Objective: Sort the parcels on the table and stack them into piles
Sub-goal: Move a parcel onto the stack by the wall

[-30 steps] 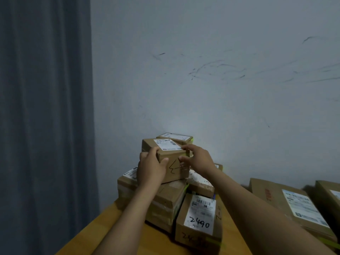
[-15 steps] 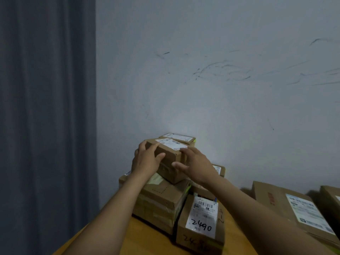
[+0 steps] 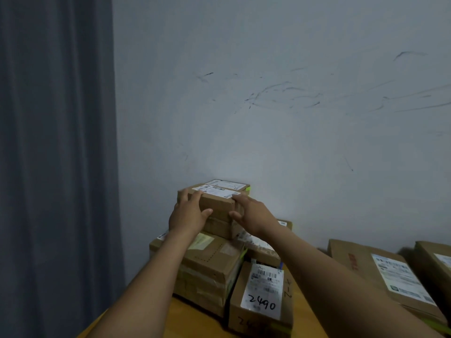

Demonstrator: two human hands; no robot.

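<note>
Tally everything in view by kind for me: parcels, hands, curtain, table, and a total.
Brown cardboard parcels: 8 that show apart; the stacks may hide more.
Hands: 2, left hand and right hand, both holding the top parcel.
Grey curtain: 1.
Wooden table: 1.
Total: 12.

A curtain (image 3: pixel 56 167) in dull grey-blue, striped by the shadows of its vertical folds, is seen at the left. The wall (image 3: pixel 268 132) is painted pale grey and marked with thin dark scuffs. The table (image 3: pixel 195 323) is shown in warm yellow-orange wood. The top parcel (image 3: pixel 214 203) is plain brown cardboard with a white label printed in black. On the front parcel (image 3: pixel 235 311), also brown, a white label (image 3: pixel 263 293) is lettered "2490" in black marker. The right parcel (image 3: pixel 361 267) is stamped in red. Lime-green tape (image 3: pixel 248 189) is seen on a back corner.
</note>
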